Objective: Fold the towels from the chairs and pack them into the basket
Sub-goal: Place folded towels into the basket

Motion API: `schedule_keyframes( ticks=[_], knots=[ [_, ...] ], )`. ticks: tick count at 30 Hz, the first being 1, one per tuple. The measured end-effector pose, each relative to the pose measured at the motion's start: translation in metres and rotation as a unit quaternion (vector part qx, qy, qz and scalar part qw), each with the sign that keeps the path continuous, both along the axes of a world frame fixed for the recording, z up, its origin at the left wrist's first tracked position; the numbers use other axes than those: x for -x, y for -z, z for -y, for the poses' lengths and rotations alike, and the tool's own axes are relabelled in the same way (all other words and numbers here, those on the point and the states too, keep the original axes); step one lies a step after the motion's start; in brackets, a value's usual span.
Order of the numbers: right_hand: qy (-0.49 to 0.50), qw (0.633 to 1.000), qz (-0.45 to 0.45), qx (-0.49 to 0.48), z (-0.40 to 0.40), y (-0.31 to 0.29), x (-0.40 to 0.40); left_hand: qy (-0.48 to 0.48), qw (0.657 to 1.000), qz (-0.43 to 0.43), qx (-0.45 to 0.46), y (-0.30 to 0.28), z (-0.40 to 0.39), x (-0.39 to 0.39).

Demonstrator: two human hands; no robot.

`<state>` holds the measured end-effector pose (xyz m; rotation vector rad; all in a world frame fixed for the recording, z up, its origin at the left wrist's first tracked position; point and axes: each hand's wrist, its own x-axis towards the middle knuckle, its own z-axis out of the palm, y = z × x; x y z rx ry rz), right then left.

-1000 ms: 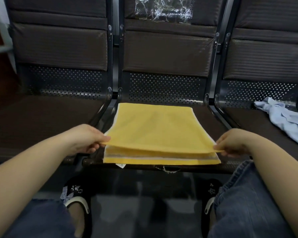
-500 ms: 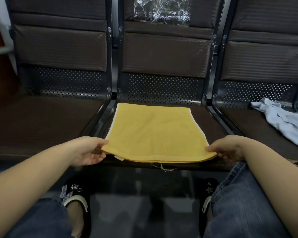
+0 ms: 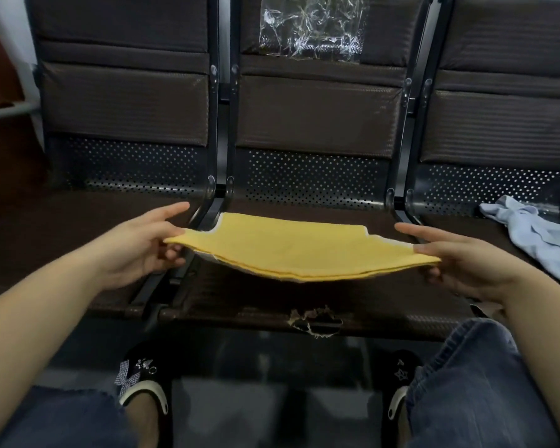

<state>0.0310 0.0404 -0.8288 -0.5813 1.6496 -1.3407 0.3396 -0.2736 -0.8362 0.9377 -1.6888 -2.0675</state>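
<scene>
A folded yellow towel point(image 3: 304, 250) sags between the person's two hands, lifted just above the middle chair seat point(image 3: 304, 295). The left hand point(image 3: 139, 247) pinches its left edge, forefinger stretched out past it. The right hand point(image 3: 459, 253) pinches the right edge the same way. Beyond the right hand, a pale blue towel point(image 3: 530, 231) lies crumpled on the next seat.

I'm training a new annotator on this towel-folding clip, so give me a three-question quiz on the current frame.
1. True or false: both hands hold the yellow towel clear of the seat.
2. Which chair holds the light blue cloth? A left, B middle, C right.
3. Fill in: the middle seat's front edge has a ___.

Key: 1 true: left hand, right hand. 2 C. 3 tear.
</scene>
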Motion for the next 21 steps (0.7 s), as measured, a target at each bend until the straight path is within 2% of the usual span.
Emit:
schedule_keyframes(
  ticks=[2, 4, 6, 8, 10, 13, 14, 17, 21],
  knots=[
    [-0.063, 0.986, 0.120, 0.099, -0.003, -0.009, -0.001, 0.068, 0.998, -0.007, -0.009, -0.014, 0.003, -0.013],
    [-0.074, 0.960, 0.216, 0.161, -0.005, -0.005, -0.001, 0.108, 0.994, 0.018, 0.002, -0.018, 0.005, -0.021],
    [-0.041, 0.968, 0.147, 0.197, -0.013, -0.003, 0.002, 0.132, 0.991, 0.039, 0.003, -0.018, 0.007, -0.024],
    [-0.079, 0.958, 0.134, 0.240, -0.009, -0.005, 0.011, 0.148, 0.988, 0.035, 0.007, -0.017, 0.010, -0.023],
    [-0.071, 0.961, 0.102, 0.247, -0.002, -0.008, 0.015, 0.141, 0.990, 0.007, 0.006, -0.015, 0.015, -0.017],
    [0.011, 0.980, 0.027, 0.195, 0.023, -0.020, 0.020, 0.102, 0.994, -0.040, 0.022, -0.010, 0.023, 0.001],
    [0.009, 0.984, 0.060, 0.165, 0.038, -0.022, 0.019, 0.084, 0.995, -0.056, 0.026, -0.009, 0.025, 0.009],
    [0.110, 0.975, 0.013, 0.192, 0.065, -0.026, 0.026, -0.006, 0.994, -0.101, 0.040, -0.004, 0.035, 0.033],
    [0.169, 0.973, -0.038, 0.153, 0.095, -0.006, 0.033, -0.043, 0.991, -0.060, 0.110, 0.007, 0.045, 0.062]
  ],
)
